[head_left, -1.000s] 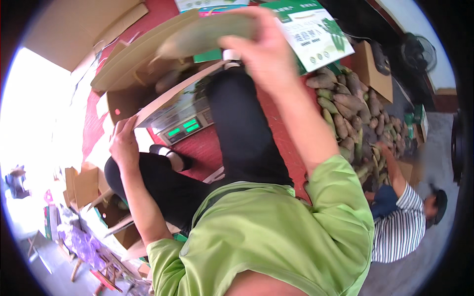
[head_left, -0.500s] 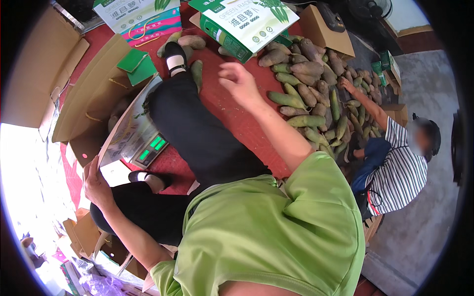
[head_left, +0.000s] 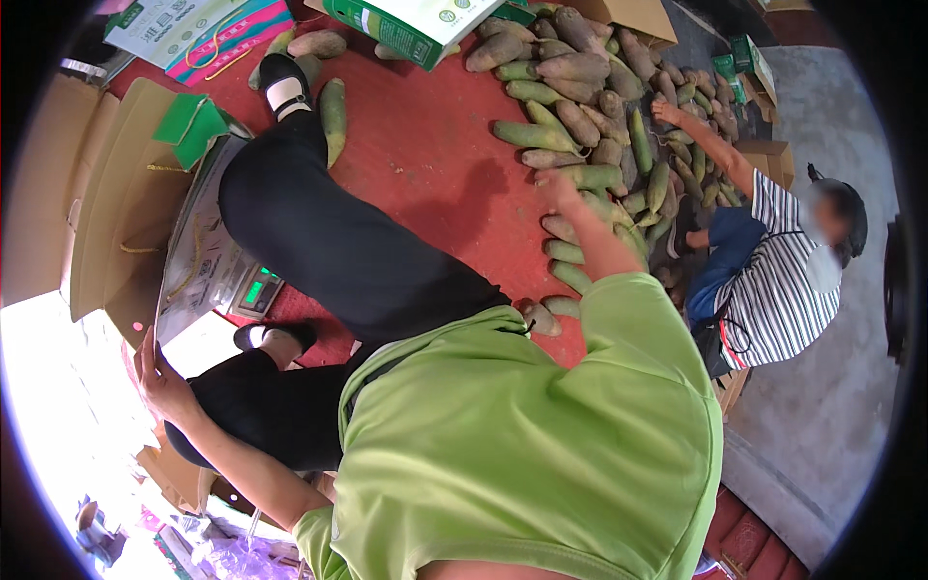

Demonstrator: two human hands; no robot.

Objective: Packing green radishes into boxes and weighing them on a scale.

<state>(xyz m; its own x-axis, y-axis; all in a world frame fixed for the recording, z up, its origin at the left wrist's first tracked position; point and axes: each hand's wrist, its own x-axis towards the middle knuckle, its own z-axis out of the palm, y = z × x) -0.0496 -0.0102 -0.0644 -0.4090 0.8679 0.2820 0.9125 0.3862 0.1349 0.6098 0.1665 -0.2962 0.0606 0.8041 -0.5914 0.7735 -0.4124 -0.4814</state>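
At the left, my left hand (head_left: pixel 166 385) is closed on the lower edge of an open carton (head_left: pixel 184 280), a tall box with brown inner flaps and a printed pale side. Beside the carton is a digital scale (head_left: pixel 254 292) with a lit green display. My right hand (head_left: pixel 559 193) is over the near edge of the radish pile, next to a long green radish (head_left: pixel 592 177). Its fingers are smeared and partly hidden, so I cannot tell whether it grips anything. Several green and brownish radishes (head_left: pixel 577 68) lie heaped on the red floor covering.
A co-worker in a striped shirt (head_left: pixel 773 309) sits at the right, one hand (head_left: pixel 667 110) on the pile. A green and white box (head_left: pixel 406 29) stands at the top, and a pink-and-blue carton (head_left: pixel 232 43) at upper left. One radish (head_left: pixel 333 121) lies by my shoe (head_left: pixel 286 82).
My right hand has moved right and nearer, from above the red floor to the radish pile. My left hand stays on the carton's edge. The whole view has shifted.
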